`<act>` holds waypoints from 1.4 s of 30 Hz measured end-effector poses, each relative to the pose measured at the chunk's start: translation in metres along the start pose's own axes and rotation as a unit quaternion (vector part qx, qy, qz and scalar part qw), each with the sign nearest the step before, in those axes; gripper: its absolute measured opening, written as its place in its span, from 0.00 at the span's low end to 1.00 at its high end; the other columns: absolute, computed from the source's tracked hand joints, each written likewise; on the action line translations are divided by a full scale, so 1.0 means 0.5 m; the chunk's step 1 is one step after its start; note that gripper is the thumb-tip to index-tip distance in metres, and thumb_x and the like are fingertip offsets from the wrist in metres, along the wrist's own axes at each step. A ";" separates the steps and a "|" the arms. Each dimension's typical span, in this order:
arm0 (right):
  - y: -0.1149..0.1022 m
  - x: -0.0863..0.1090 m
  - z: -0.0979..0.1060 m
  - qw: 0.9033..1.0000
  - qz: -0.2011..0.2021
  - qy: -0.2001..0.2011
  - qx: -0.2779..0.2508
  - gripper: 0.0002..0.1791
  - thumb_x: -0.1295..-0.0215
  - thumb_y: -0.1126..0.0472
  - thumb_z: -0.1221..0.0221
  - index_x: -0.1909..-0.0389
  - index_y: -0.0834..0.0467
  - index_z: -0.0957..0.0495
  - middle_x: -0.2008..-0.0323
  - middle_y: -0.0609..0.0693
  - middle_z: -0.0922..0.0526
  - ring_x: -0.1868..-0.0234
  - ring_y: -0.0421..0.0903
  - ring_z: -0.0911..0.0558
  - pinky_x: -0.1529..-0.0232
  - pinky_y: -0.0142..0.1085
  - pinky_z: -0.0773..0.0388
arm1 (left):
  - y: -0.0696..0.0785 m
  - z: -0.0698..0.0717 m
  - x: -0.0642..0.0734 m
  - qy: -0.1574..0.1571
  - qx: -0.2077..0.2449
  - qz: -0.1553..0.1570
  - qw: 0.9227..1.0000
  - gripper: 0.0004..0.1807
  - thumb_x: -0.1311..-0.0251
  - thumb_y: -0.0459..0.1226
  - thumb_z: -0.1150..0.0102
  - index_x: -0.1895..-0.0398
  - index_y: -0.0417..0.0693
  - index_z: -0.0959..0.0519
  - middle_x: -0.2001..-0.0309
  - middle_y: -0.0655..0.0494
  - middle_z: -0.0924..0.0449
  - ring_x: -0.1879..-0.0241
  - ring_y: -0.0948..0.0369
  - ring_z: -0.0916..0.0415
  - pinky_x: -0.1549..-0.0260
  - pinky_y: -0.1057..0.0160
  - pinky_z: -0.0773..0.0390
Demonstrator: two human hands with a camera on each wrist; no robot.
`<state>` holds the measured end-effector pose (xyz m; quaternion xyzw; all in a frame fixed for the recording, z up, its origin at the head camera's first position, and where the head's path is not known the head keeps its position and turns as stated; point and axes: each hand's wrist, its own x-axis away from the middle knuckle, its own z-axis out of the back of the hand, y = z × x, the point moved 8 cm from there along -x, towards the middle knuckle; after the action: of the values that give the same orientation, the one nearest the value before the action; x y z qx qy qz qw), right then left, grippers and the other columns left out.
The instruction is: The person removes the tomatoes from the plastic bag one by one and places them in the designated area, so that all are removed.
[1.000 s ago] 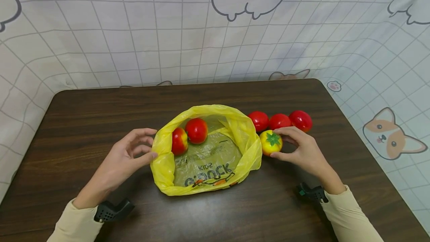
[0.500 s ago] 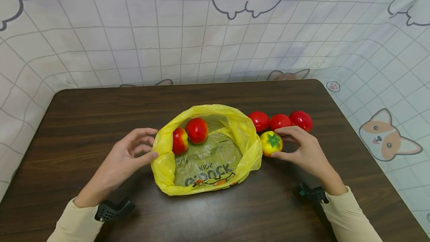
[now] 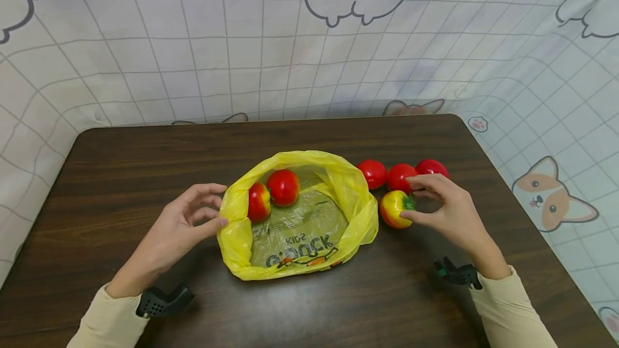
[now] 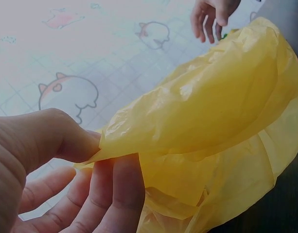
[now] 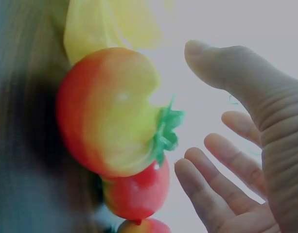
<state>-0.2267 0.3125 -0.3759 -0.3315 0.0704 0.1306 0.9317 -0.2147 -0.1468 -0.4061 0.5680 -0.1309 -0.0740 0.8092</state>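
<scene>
A yellow plastic bag (image 3: 362, 219) lies with its mouth spread wide, and inside it are a red-and-yellow fruit (image 3: 259, 202) and a red fruit (image 3: 282, 187). My left hand (image 3: 186, 222) pinches the bag's left rim between thumb and fingers, as the left wrist view also shows. Just right of the bag sits a tomato-like red-and-yellow fruit (image 3: 394, 209) with a green leafy top, tilted toward my right hand (image 3: 447, 211). In the right wrist view, the right hand's fingers are spread and a gap separates them from this fruit (image 5: 107, 114).
Behind the tomato-like fruit, a red fruit (image 3: 372, 174), a second red fruit (image 3: 400, 177) and a darker red fruit (image 3: 432, 167) stand in a row. All rest on a dark wooden table (image 3: 145, 160), with a white grid-patterned cloth (image 3: 271, 63) hanging behind it.
My right hand has let go of the tomato-like fruit and moved slightly up and right. The fruit has tipped, its leafy top now facing right. My left hand stays at the bag's rim.
</scene>
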 end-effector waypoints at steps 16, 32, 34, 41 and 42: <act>-0.113 -0.058 0.001 0.993 0.108 0.028 -0.046 0.35 0.59 0.70 0.19 0.44 0.56 0.17 0.51 0.52 0.15 0.53 0.25 0.17 0.47 0.17 0.22 | -0.003 0.001 0.001 -0.002 0.018 -0.003 1.000 0.31 0.35 0.37 0.31 0.31 0.49 0.31 0.46 0.46 0.24 0.56 0.66 0.15 0.58 0.69 0.15; -0.232 -0.124 -0.072 0.983 0.161 -0.011 -0.088 0.33 0.55 0.68 0.20 0.44 0.58 0.18 0.46 0.53 0.15 0.50 0.47 0.13 0.46 0.22 0.19 | 0.003 0.001 0.005 -0.007 0.034 0.001 0.999 0.31 0.35 0.37 0.32 0.30 0.48 0.31 0.45 0.42 0.24 0.56 0.67 0.16 0.58 0.69 0.15; -0.243 -0.131 -0.082 0.981 0.168 -0.015 -0.095 0.33 0.54 0.68 0.20 0.44 0.59 0.18 0.47 0.54 0.15 0.49 0.50 0.13 0.45 0.24 0.18 | 0.004 0.001 0.005 -0.008 0.036 0.003 0.999 0.31 0.34 0.37 0.32 0.30 0.48 0.31 0.44 0.42 0.24 0.55 0.67 0.16 0.58 0.69 0.15; -0.277 -0.153 -0.113 0.973 0.179 -0.035 -0.142 0.32 0.52 0.70 0.21 0.43 0.61 0.19 0.47 0.57 0.16 0.49 0.50 0.15 0.41 0.27 0.19 | 0.003 -0.001 0.006 -0.016 0.045 0.010 0.999 0.31 0.34 0.38 0.31 0.30 0.50 0.31 0.44 0.43 0.25 0.54 0.65 0.16 0.57 0.68 0.16; -0.282 -0.156 -0.117 0.972 0.180 -0.036 -0.146 0.32 0.52 0.70 0.21 0.43 0.60 0.19 0.47 0.57 0.16 0.49 0.50 0.15 0.41 0.27 0.19 | 0.003 0.000 0.006 -0.016 0.045 0.011 0.999 0.31 0.35 0.38 0.31 0.30 0.50 0.31 0.44 0.43 0.25 0.54 0.64 0.16 0.57 0.68 0.16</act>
<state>-0.2628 0.1549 -0.3195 -0.4410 0.0756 0.3169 0.8363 -0.2119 -0.1468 -0.4042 0.6009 -0.1530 -0.0684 0.7815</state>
